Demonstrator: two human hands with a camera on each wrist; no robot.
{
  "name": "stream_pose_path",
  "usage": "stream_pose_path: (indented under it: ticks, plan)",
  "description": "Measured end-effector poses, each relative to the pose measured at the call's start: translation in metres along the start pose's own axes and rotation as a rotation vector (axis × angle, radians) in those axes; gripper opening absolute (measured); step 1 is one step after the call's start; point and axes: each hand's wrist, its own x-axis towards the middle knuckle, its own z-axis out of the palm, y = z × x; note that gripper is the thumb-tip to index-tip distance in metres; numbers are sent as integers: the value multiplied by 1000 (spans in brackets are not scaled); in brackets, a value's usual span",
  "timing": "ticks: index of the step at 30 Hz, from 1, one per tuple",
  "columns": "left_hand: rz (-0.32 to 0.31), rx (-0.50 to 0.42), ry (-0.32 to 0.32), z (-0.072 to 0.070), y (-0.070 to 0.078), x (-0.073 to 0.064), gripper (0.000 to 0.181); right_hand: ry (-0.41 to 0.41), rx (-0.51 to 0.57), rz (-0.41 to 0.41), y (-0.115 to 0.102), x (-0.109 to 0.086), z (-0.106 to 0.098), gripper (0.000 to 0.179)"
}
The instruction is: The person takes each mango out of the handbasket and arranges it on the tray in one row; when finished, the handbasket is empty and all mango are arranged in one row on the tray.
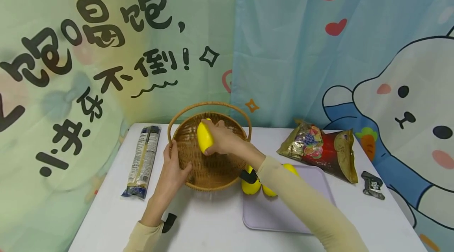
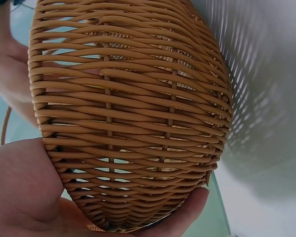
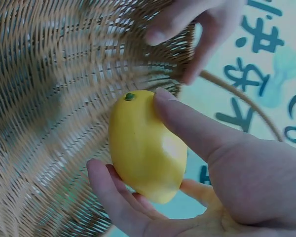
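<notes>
A brown wicker basket (image 1: pixel 213 173) with an arched handle (image 1: pixel 209 103) stands at the back of the white table, its opening tilted toward me. My left hand (image 1: pixel 173 167) grips its left rim, thumb inside and the other fingers outside; the left wrist view shows the woven side (image 2: pixel 138 103) close up. Over the basket's opening, my right hand (image 1: pixel 223 139) holds a yellow lemon (image 1: pixel 204 138). In the right wrist view, thumb and fingers curl round the lemon (image 3: pixel 145 143), whose green stem end shows.
Right of the basket, a lilac tray (image 1: pixel 287 214) carries several more lemons (image 1: pixel 251 187), partly hidden by my right sleeve. Behind it lies a gold and red snack bag (image 1: pixel 319 149), with a small black packet (image 1: pixel 373 185) beside. A long packet (image 1: pixel 142 161) lies left. Printed curtains (image 1: pixel 283 47) hang behind.
</notes>
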Motion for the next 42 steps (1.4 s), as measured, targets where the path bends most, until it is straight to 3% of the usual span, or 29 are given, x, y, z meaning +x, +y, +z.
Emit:
stream_pose_path:
  ticks: [14,24,29,36,42]
  plan:
    - [-6,-14,-1,-1,0,0,93,72,28,-40,-11,-65,-26,100]
    - [-17,-19,-6,-5,2,2,93,94,29,-7,7,-118,-54,100]
    - [-19,-24,-16,-6,2,3,93,116,30,22,32,-141,-61,99]
    - [-1,-20,-20,-4,2,3,92,161,20,124,85,-168,-66,100]
    - [-6,-18,-25,-3,2,1,92,214,32,148,127,-192,-66,99]
